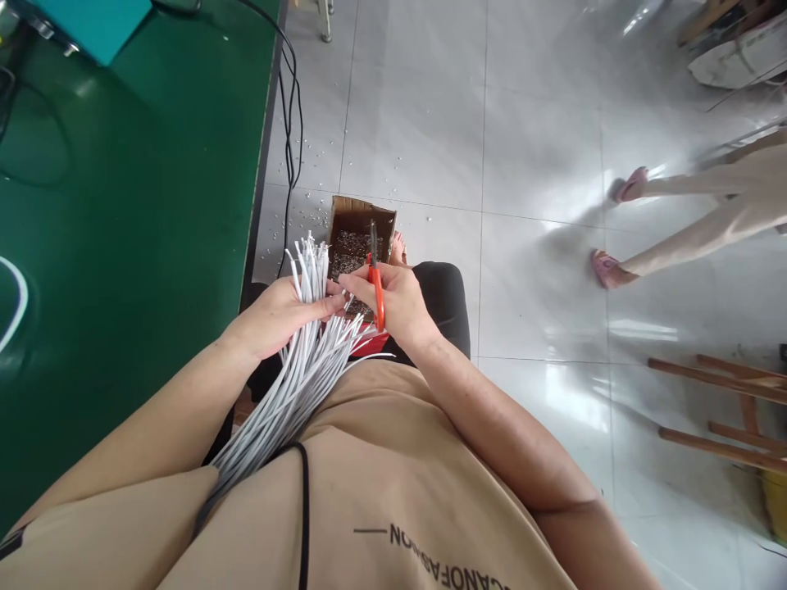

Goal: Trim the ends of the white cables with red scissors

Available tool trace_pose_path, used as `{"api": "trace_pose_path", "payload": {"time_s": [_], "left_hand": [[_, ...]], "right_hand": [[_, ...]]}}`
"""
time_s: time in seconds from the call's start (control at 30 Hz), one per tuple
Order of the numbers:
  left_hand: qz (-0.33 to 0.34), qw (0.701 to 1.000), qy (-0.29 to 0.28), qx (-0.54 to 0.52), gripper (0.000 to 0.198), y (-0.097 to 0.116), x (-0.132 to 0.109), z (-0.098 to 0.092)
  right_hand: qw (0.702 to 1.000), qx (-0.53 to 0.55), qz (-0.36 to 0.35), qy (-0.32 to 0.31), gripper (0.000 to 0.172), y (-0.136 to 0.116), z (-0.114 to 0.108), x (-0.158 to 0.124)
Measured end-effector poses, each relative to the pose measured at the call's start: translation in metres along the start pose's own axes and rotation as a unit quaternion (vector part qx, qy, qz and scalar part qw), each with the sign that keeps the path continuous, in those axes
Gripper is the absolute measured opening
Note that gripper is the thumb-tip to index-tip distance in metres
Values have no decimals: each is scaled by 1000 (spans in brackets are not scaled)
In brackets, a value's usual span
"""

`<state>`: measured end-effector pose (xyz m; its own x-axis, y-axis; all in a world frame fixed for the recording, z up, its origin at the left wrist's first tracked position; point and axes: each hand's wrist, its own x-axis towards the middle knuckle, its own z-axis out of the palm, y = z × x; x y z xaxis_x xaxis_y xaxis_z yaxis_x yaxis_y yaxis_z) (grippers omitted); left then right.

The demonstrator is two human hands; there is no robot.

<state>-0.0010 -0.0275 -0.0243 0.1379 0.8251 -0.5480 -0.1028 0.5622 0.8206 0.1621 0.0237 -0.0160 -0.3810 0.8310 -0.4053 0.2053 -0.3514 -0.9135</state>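
A thick bundle of white cables (270, 410) lies across my lap, and my left hand (301, 307) is closed around part of it, with the cut ends sticking up past the fingers. In my right hand (397, 299) is a pair of scissors with red-orange handles (379, 299), the blades pointing away from me. The right thumb and fingertips meet close to the left fingertips at a cable end; exactly what they pinch is too small to make out. Below the hands stands an open cardboard box (362, 209) with small pale scraps inside.
A green-topped table (153, 205) runs along my left, with black cords (288, 123) hanging off its edge. Small scraps are scattered on the tiled floor (430, 123). To the right are another person's legs (694, 205) and wooden stool legs (719, 410).
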Motion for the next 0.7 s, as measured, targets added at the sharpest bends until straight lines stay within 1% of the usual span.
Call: {"api": "trace_pose_path", "payload": {"time_s": [0.07, 0.1, 0.13, 0.2, 0.23, 0.3, 0.4, 0.5, 0.6, 0.7], "left_hand": [[8, 1000, -14, 11, 25, 1, 0, 1], [9, 1000, -14, 14, 25, 1, 0, 1], [9, 1000, -10, 15, 25, 1, 0, 1], [1, 1000, 6, 11, 25, 2, 0, 2], [-5, 1000, 15, 6, 25, 2, 0, 2], [-17, 999, 42, -6, 26, 3, -1, 3], [-25, 997, 73, -4, 30, 5, -3, 5], [-15, 997, 76, 30, 27, 6, -4, 5], [-9, 995, 86, 45, 26, 6, -3, 5], [2, 994, 93, 62, 30, 5, -3, 5]], "right_hand": [[999, 31, 34, -12, 33, 2, -1, -1], [999, 25, 42, -12, 34, 4, -3, -1], [999, -2, 41, -4, 35, 5, -4, -2], [994, -109, 15, 18, 33, 10, -7, -4], [984, -174, -6, 23, 32, 13, -8, -5], [953, -297, -48, 29, 31, 20, -9, -7], [908, -407, -89, 30, 31, 28, -6, -9], [885, -452, -104, 37, 32, 31, -5, -8], [875, -470, -112, 34, 34, 30, -5, -7], [868, -481, -123, 23, 34, 30, -5, -7]]}}
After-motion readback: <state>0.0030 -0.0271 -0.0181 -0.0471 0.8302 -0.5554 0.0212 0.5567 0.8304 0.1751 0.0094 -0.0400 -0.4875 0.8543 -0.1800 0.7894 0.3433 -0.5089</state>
